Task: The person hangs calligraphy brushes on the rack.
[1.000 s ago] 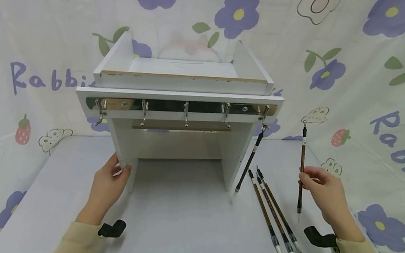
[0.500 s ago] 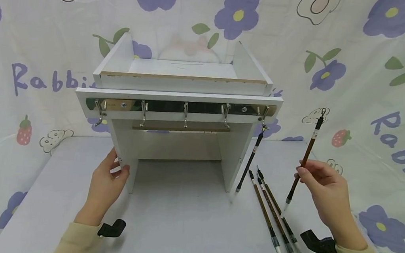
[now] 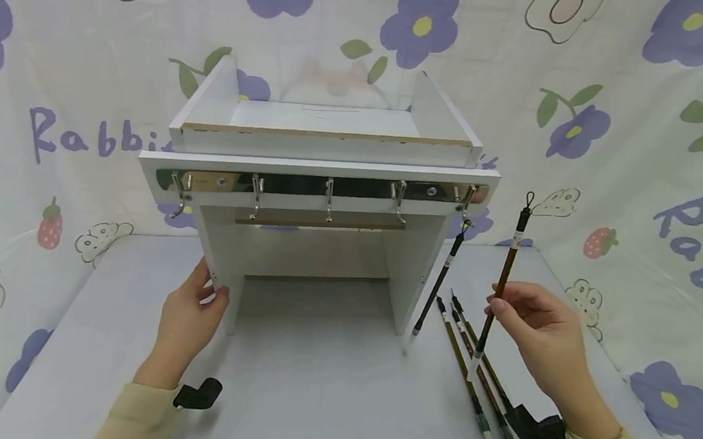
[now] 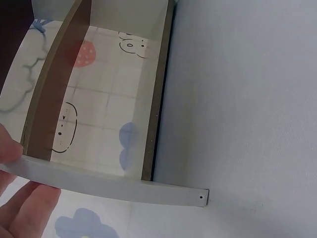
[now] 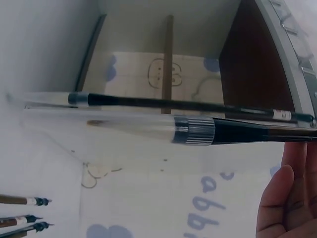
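Note:
A white wooden shelf rack (image 3: 324, 169) stands on the table. My left hand (image 3: 188, 331) grips its left side panel (image 4: 119, 191), thumb on one side and fingers on the other. My right hand (image 3: 543, 338) pinches a brown-handled calligraphy brush (image 3: 506, 263) at mid-handle, loop up and tilted slightly right. The right wrist view shows its pale bristles (image 5: 133, 130) inside a clear cap. A darker calligraphy brush (image 3: 439, 281) hangs by its loop from the rightmost metal hook (image 3: 468, 198), apart from the held one. The other hooks along the metal strip (image 3: 360, 188) hold nothing.
Several more calligraphy brushes (image 3: 459, 348) lie together on the white table (image 3: 313, 396), right of the rack, partly below the held brush. A flower-printed cloth (image 3: 317, 31) hangs behind and along both sides. Each wrist carries a black camera mount (image 3: 198, 395).
My right hand has moved left toward the rack with the brush, which has gone from upright to tilted. The left hand keeps its grip on the side panel.

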The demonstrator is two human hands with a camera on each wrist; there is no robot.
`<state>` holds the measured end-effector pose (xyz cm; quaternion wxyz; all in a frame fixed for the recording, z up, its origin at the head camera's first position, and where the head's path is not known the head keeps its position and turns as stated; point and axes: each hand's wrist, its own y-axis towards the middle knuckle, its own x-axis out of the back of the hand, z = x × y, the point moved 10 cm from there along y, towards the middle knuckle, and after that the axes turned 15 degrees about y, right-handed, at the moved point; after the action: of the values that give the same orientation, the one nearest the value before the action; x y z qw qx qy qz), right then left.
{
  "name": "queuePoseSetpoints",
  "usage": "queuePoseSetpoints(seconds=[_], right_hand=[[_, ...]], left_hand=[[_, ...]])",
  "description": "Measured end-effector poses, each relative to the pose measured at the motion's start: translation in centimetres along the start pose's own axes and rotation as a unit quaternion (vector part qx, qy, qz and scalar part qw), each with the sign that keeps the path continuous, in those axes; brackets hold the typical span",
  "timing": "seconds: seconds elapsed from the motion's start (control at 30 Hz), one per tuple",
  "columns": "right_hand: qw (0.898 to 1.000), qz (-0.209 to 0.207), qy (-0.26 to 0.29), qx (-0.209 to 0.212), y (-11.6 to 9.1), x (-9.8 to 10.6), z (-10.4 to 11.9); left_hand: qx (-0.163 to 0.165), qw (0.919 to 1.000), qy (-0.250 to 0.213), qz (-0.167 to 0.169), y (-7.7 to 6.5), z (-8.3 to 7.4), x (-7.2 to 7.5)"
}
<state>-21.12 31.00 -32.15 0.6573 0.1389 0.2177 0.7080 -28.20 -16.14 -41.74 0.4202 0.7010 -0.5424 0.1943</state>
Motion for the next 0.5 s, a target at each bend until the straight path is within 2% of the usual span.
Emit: queuePoseSetpoints(seconds=[0.1,0.27,0.5], right_hand=[[0.999,0.023,-0.019,0.013,-0.1,-1.2,0.0],[0.993,0.061,-0.092,0.03,-0.3,-3.4,-0.1],[0.987,0.099,-0.13,0.004,-0.5,-5.3,-1.4]], left_hand=[[0.002,1.0,-0.001,-0.001,-0.1,0.0,0.0],[0.007,1.0,-0.003,-0.004,-0.1,0.0,0.1],[0.009,0.9999,-0.002,-0.007,0.0,0.0,0.0]])
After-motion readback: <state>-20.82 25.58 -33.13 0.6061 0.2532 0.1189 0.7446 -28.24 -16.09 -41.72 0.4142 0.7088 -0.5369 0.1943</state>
